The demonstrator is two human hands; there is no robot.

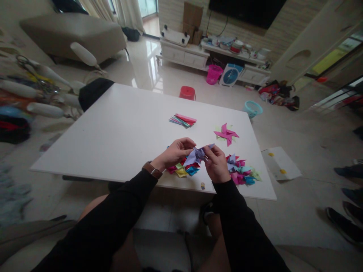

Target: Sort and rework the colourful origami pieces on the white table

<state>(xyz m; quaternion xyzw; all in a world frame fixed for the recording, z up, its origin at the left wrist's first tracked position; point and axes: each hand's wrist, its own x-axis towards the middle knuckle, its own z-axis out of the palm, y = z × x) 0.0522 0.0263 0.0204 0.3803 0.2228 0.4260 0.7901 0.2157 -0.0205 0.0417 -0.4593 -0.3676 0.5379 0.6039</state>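
Lavender folded-paper piece (191,157) is held up by 2 bare hands, just above the near edge of the white rectangular table (113,132). Its left side is pinched between the thumb and curled fingers of the left hand (179,152); its right side is gripped by the bent fingers and thumb of the right hand (217,161). Both black-sleeved forearms are stretched forward over the table's near edge and angled towards each other, and a brown band is worn on the left wrist.

By the table's near edge, a pile of multicoloured folded-paper pieces (181,172) is partly covered by the left hand. Nearer the table's right end, a 2nd multicoloured paper pile (239,177) is laid, with a pink and pale-green paper pinwheel (226,133) behind it. Coloured paper strips (184,121) are fanned towards the table's far edge. Beyond that edge, a low white cabinet (195,59) is seen.

Pointed flaps are splayed from the lavender piece; its middle is partly hidden by fingers.
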